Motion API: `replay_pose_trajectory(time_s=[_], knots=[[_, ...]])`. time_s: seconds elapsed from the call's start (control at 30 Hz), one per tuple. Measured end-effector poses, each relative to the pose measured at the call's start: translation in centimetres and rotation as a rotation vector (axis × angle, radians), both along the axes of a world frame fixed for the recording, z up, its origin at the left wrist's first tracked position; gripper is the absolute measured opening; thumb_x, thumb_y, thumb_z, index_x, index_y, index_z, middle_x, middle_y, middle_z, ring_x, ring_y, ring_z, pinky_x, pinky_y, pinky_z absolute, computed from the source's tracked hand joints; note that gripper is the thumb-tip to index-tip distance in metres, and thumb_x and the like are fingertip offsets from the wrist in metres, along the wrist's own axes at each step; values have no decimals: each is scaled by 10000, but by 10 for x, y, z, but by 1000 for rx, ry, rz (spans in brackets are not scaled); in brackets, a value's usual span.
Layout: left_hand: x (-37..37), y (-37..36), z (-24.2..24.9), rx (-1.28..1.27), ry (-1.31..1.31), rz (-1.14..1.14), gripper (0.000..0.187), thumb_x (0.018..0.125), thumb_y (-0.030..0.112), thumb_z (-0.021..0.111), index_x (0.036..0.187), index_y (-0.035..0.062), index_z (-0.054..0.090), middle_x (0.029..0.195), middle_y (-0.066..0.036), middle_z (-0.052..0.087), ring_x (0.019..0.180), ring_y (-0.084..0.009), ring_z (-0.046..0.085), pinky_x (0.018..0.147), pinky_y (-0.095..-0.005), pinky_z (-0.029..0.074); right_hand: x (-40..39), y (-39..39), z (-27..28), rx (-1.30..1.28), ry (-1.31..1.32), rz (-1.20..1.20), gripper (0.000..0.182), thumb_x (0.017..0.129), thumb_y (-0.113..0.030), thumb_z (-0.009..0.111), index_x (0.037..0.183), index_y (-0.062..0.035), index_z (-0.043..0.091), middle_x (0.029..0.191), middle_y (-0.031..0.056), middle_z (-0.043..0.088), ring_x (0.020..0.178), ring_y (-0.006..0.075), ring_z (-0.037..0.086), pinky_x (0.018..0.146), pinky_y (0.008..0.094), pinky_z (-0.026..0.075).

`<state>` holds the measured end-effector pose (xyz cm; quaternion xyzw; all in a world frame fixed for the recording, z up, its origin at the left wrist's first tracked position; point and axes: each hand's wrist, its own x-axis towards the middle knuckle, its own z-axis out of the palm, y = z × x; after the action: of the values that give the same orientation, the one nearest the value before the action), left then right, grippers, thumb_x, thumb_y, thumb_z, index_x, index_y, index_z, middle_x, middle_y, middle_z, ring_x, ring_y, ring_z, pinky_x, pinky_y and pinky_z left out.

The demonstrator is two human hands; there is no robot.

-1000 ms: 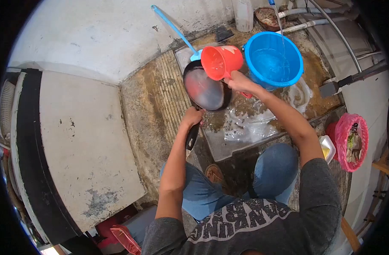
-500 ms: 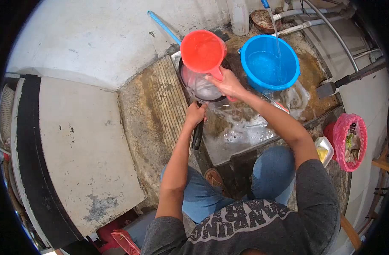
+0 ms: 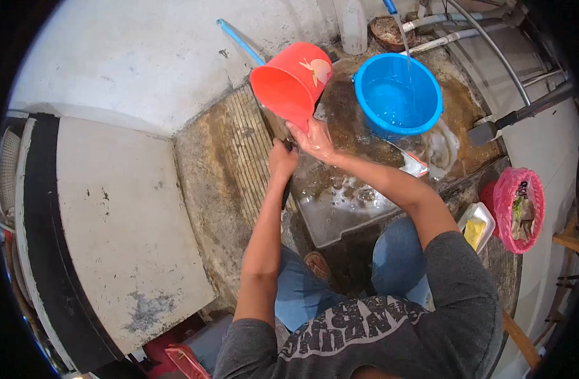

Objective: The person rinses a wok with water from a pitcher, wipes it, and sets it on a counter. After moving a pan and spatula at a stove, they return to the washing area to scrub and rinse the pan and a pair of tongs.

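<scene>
Shifted red mug (image 3: pixel 291 79) a bit left since prev. frame & rolled it over, from mouth up to mouth down-left in view. Also moved L hand (image 3: pixel 282 159) slightly up & turned black pan (image 3: pixel 286 194) mostly out of sight behind mug & hands.

Held mug above wet floor (image 3: pixel 340 120), L of blue bucket (image 3: pixel 397 131) & well apart from it. Ran its long axis slantwise, base up-right, open end down-left. Kept R hand (image 3: pixel 313 140) closed round its handle, approx. below mouth, w/ wet skin showing. Couldn't tell finger positions on far side.

Gripped pan by handle in L hand, fist shut, just beside R hand. Pointed handle end down toward person's knees, long axis nearly up-down in view. Couldn't see pan's inside.

Saw water run from blue spout (image 3: pixel 389 6) into bucket, suds (image 3: pixel 359 194) on floor nr. knees, blue stick (image 3: pixel 240 42) slanted at wall (image 3: pixel 138 57), yellow sponge (image 3: pixel 473 232) in white tray (image 3: pixel 487 218), next to pink-lined bin (image 3: pixel 505 215).
</scene>
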<state>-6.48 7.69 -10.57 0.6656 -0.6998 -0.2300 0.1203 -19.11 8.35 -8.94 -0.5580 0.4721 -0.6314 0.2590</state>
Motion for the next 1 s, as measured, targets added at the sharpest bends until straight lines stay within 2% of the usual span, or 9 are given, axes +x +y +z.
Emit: replay_pose_trajectory(time_s=[0.13, 0.27, 0.3, 0.43, 0.53, 0.73, 0.87, 0.93, 1.0], knots=[[-3, 2, -7, -172, -33, -92, 426, 706, 167, 632, 1000, -24, 390, 814, -279, 587, 803, -424, 579, 702, -487, 453, -12, 7, 10, 128, 35, 1, 352, 814, -215, 588, 1087, -9, 503, 846, 205, 609, 785, 383, 587, 657, 411, 457], [-15, 16, 28, -70, -135, -58, 479, 679, 159, 655, 1054, 47, 379, 813, -227, 597, 792, -401, 583, 691, -482, 452, -28, 10, -4, 359, 106, 78, 346, 830, -211, 562, 1097, -4, 490, 803, 216, 597, 735, 381, 580, 627, 419, 445], [-14, 15, 24, -82, -148, -79, 497, 675, 160, 660, 1059, 53, 361, 804, -221, 598, 783, -396, 587, 683, -481, 453, -33, 21, 14, 350, 205, 71, 335, 838, -207, 543, 1088, 7, 480, 772, 227, 590, 723, 396, 577, 609, 438, 436], [-15, 16, 30, -138, -237, -159, 489, 651, 114, 664, 1039, 66, 370, 756, -179, 601, 754, -374, 596, 633, -464, 458, -38, 28, -15, 297, 323, 12, 321, 841, -222, 532, 1056, 9, 473, 738, 251, 583, 722, 426, 565, 598, 482, 431], [-14, 17, 15, -216, -279, -209, 454, 631, 76, 652, 1010, 75, 402, 732, -165, 600, 722, -366, 595, 611, -458, 458, -51, 36, -11, 282, 447, 36, 331, 846, -229, 523, 1039, 32, 464, 719, 265, 575, 708, 441, 558, 598, 495, 435], [-2, 15, 26, -257, -387, -310, 355, 613, 52, 626, 937, 69, 485, 698, -139, 597, 705, -336, 597, 582, -445, 449, -92, 21, -14, 257, 559, -85, 350, 849, -254, 515, 1030, 41, 465, 693, 261, 574, 663, 441, 559, 558, 488, 437], [10, 17, 42, -260, -392, -358, 331, 586, 44, 642, 894, 71, 523, 660, -129, 586, 686, -322, 594, 577, -425, 449, -138, 19, 0, 246, 583, -141, 332, 839, -253, 533, 1034, 14, 500, 697, 238, 585, 650, 414, 573, 551, 476, 446], [13, 19, 51, -249, -416, -400, 336, 582, 41, 644, 897, 74, 528, 641, -127, 580, 682, -320, 593, 585, -416, 450, -161, 23, 5, 249, 705, -264, 325, 836, -276, 538, 1024, -12, 523, 706, 233, 590, 645, 402, 579, 546, 465, 449], [18, 20, 52, -299, -394, -426, 327, 581, 40, 645, 887, 75, 535, 634, -127, 579, 682, -323, 591, 597, -410, 450, -186, 29, 16, 380, 739, -291, 337, 832, -312, 542, 1005, -22, 534, 721, 243, 588, 678, 399, 577, 556, 444, 457]])
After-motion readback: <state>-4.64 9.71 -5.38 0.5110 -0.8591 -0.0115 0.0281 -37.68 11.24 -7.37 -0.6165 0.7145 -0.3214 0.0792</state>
